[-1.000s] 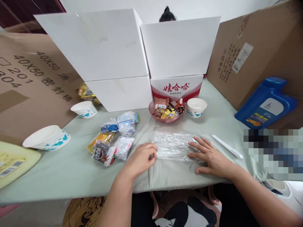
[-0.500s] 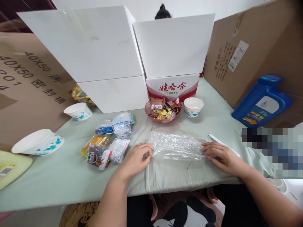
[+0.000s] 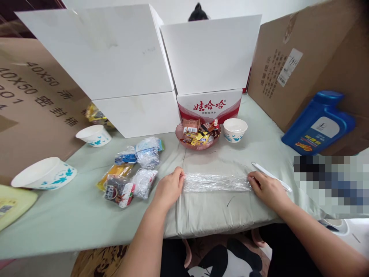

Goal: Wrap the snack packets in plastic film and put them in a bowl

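A strip of clear plastic film [image 3: 216, 182] stretches across the cloth in front of me, narrow and crinkled. Its left end is pinched by my left hand [image 3: 170, 186], and my right hand [image 3: 267, 189] grips the right end. Just beyond my right hand lies a slim white utility knife [image 3: 271, 176]. To the left of my left hand sits a cluster of snack packets [image 3: 118, 190] bundled in clear wrap, including a whitish one [image 3: 144, 182] and a blue-white one [image 3: 148, 152].
Behind the film stand a pink glass bowl [image 3: 198, 146] of wrapped sweets and a paper bowl [image 3: 235, 130]. Two more paper bowls [image 3: 44, 175] are at left. A blue bottle [image 3: 317, 127] leans at right. White boxes [image 3: 135, 115] and brown cartons [image 3: 276, 77] border the table.
The film has gone from a wide sheet to a narrower strip, its far edge nearer to me. Both hands have closed on its ends; the left hand has shifted slightly up.
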Available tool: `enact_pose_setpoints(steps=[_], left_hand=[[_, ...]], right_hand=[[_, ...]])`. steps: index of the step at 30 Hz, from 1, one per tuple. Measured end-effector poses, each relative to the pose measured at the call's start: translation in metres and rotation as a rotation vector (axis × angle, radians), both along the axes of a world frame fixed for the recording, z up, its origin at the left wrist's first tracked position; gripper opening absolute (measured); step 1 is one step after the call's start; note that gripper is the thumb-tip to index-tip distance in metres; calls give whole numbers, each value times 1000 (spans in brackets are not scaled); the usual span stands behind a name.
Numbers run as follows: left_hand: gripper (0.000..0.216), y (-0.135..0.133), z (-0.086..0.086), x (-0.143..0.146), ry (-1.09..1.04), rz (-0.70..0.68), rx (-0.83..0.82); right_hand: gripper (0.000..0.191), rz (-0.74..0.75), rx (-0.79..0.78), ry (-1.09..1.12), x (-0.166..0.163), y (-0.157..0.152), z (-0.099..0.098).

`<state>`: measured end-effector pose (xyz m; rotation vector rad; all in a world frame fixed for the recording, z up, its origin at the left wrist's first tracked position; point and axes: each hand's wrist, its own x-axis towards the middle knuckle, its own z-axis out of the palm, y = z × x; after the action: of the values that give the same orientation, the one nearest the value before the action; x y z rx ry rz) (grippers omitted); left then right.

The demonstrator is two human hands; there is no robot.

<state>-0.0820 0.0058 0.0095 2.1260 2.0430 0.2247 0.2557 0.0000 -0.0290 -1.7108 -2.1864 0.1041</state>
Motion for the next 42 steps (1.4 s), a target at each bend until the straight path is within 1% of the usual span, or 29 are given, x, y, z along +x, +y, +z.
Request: enact_pose_setpoints(steps=[3,6,8,10,11,12,13,14,15,16,17,20,21,23,26,28,30,31,33,34,36,38,40,42], left_hand=[[12,5,-4,7,99,26,-2],[13,9,-8,7,139,60,26],[17,7,-8,5,156,123,106],[18,2,-6,5,164,190,242],[16,-2,-4,8,150,200,314],[14,-8,-2,13,115,175,375],[14,-14,-1,19,66,119,417],[16,-20,0,27,0,29,430],[19,-27,0,37,-70,-95,410],[23,-32,-2,47,-103,-189,364],[29,-37,-4,57,-105,-243,308],[55,-46,-13,78,-95,-343,114],[62,-48,-16,81,-103,-384,55],[68,-50,-20,83,-131,-486,-27],[65,-53,-20,81,-181,-685,-90],[64,-54,-17,80,-210,-804,-121],[67,-54,-14,81,-235,-842,-128],[69,-53,-13,82,-248,-832,-118],[70,-50,-14,82,-271,-805,-88],[68,-49,-15,82,-279,-798,-73],[61,-47,-18,81,-283,-799,-45],[57,-46,-20,80,-280,-803,-27],[56,-46,-21,79,-277,-799,-25],[57,-46,-21,78,-272,-801,-35]], right_hand=[[28,-44,9,-84,-1,-1,-2],[25,-49,99,-120,0,-1,-2],[24,-35,150,-119,1,0,-2],[20,-7,156,-93,2,2,-2],[18,11,151,-70,2,3,-2],[17,32,145,-39,1,4,-1],[16,53,140,5,1,4,-1],[16,70,130,62,0,3,1],[15,85,107,131,-1,2,2],[14,99,72,212,-2,1,4],[13,119,23,299,-3,-2,7],[7,219,-174,587,-4,-14,17],[6,271,-243,682,-3,-18,21],[14,387,-404,818,-2,-27,32],[18,541,-672,919,-1,-34,49],[22,623,-819,1024,-3,-32,60],[32,679,-907,1159,-10,-23,69],[39,683,-939,1210,-15,-16,72],[46,628,-984,1270,-26,-1,77],[46,578,-1000,1285,-33,7,78],[39,478,-1038,1302,-46,24,77],[32,399,-1089,1305,-60,39,70],[27,310,-1131,1287,-73,52,60],[23,208,-1133,1265,-83,62,47]])
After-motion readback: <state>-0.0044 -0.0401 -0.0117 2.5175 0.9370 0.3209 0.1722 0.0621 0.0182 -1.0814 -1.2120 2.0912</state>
